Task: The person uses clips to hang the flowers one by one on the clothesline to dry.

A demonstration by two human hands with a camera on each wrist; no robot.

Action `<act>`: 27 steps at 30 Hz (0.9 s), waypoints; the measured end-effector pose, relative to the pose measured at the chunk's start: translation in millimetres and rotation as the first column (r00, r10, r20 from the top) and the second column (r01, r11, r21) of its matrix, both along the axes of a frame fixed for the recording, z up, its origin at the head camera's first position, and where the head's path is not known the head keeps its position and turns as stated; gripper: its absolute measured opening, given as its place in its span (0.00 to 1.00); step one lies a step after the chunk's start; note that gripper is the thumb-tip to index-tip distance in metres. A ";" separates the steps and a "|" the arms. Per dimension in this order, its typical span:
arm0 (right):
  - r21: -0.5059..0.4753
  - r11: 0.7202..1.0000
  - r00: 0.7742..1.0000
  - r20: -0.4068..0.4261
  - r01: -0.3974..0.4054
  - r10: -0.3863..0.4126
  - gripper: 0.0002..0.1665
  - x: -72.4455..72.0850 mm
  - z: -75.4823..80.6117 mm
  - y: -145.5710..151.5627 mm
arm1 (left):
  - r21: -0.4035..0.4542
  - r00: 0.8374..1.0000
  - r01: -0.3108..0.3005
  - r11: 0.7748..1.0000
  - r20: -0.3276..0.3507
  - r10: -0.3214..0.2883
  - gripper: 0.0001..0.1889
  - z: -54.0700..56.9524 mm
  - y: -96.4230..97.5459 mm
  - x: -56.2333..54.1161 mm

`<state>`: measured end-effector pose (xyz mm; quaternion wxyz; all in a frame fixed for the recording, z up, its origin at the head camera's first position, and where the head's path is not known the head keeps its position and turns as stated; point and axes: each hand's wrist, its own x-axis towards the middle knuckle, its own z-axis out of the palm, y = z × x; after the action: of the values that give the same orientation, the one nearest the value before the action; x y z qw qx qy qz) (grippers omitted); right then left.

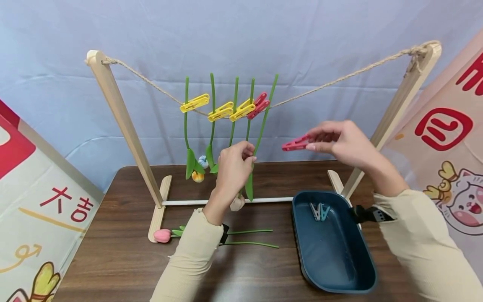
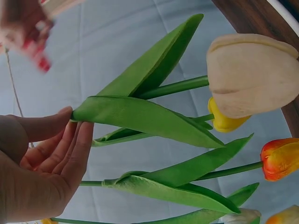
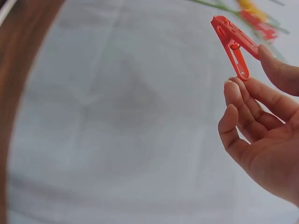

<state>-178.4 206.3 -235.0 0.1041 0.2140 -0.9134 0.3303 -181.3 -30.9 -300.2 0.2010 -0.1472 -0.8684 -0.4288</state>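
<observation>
My left hand [image 1: 235,167] pinches an artificial tulip by its green leaf base, between thumb and fingers. Its cream bloom [image 2: 252,77] hangs downward, and its stem [image 1: 268,110] rises past the twine rope [image 1: 341,79]. To the right, my right hand [image 1: 343,142] holds a red clothespin [image 1: 295,144] by its handle ends, thumb on one arm and fingertips on the other. The clothespin is apart from the rope. Several tulips hang bloom-down along the rope, clipped by yellow clothespins [image 1: 195,103] and a red one [image 1: 258,105] beside the held stem.
A wooden frame [image 1: 122,126] with a white bottom bar [image 1: 269,200] carries the rope. On the table [image 1: 113,251] lie a pink tulip [image 1: 162,235] and another green stem [image 1: 250,244]. A dark blue basin [image 1: 332,251] at the right contains small clothespins [image 1: 320,212].
</observation>
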 end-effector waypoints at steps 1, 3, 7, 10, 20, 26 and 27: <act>0.006 1.000 1.000 -0.018 0.005 -0.005 0.12 0.4 8.6 -4.4 | 0.001 1.000 0.001 1.000 -0.001 -0.001 0.03 0.0 0.1 0.0; 0.004 1.000 0.999 -0.040 0.018 -0.018 0.12 0.3 25.1 -12.7 | -0.001 1.000 0.002 1.000 -0.005 -0.002 0.03 -0.1 0.0 0.0; 0.023 0.999 0.995 -0.089 0.038 -0.036 0.12 -3.1 51.6 -25.8 | -0.004 1.000 0.003 1.000 -0.007 -0.003 0.03 0.0 0.4 -0.6; 0.056 0.997 0.991 -0.125 0.054 -0.047 0.12 -6.7 65.6 -33.4 | -0.006 1.000 -0.002 1.000 -0.008 0.002 0.03 0.5 0.9 -1.2; 0.166 0.974 0.967 -0.227 0.156 -0.116 0.11 -12.5 84.9 -55.0 | -0.006 1.000 -0.006 1.000 -0.016 0.006 0.03 1.2 1.6 0.4; 0.133 0.972 0.955 -0.250 0.196 -0.159 0.08 -15.3 90.0 -62.6 | -0.006 1.000 -0.009 1.000 -0.028 0.009 0.03 0.1 1.7 -0.8; 0.127 0.971 0.952 -0.260 0.203 -0.165 0.08 -15.9 90.4 -63.5 | -0.005 1.000 -0.010 1.000 -0.028 0.010 0.03 -0.1 1.7 -0.9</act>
<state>-194.4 142.8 -144.6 0.2310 0.1748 -0.9317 0.2193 -182.2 -29.1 -300.2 0.2149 -0.1496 -0.8673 -0.4234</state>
